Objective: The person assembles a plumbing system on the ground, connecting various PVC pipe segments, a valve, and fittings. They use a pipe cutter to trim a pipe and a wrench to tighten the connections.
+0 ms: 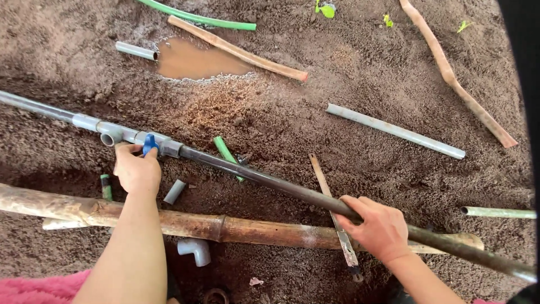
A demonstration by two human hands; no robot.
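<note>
A long dark pipe (270, 181) runs slantwise over brown soil from upper left to lower right. It joins a grey valve with a blue handle (151, 143), a grey tee fitting (110, 134) and a further grey pipe (34, 106). My left hand (136, 169) pinches the blue handle. My right hand (378, 228) is wrapped around the dark pipe at the lower right. A hacksaw blade (333, 214) lies under the pipe beside my right hand.
A thick bamboo pole (225, 228) lies across the foreground with a grey elbow fitting (195, 250) below it. Loose grey pipe pieces (394, 130), a green hose (197, 18), bamboo sticks (455, 79) and a muddy puddle (194, 59) lie on the soil.
</note>
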